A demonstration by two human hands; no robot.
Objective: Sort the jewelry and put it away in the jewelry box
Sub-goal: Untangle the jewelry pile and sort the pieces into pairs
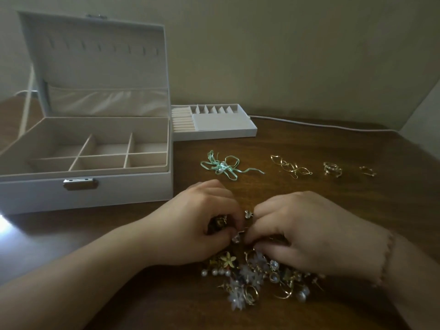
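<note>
While both hands meet over the near edge of a dark wooden table (309, 144), the left hand (197, 225) curls its fingers inward and pinches a small dark-and-gold piece (217, 222) between thumb and fingertips, and the right hand (307, 234) bends its fingers toward it, pinching at small pale pieces just where the 2 hands touch; what exactly the right fingers grip cannot be told, since the spot is blurred. Directly beneath and toward the person from both hands lies a tangled jewelry pile (257, 277) of gold hoops, pearls, a yellow flower piece and pale blue flowers, partly covered by the right palm. Beyond the left hand's knuckles, a mint-green ribbon piece (222, 166) lies loose on the wood. Beyond the right hand, 3 gold lots sit in a row, apart from each other: twisted gold wire earrings (290, 167), then a small cluster of gold rings (332, 169), then a tiny gold piece (367, 171) farthest out past the right wrist side. To the left of the left hand stands the white jewelry box (85, 191), lid raised, its 6 beige compartments showing nothing inside, its metal clasp facing the person. Behind the ribbon, touching the box's right side, rests a white removable tray (223, 129) with ring rolls and small slots. A thin white cable (321, 125) runs along the far edge of the table.
</note>
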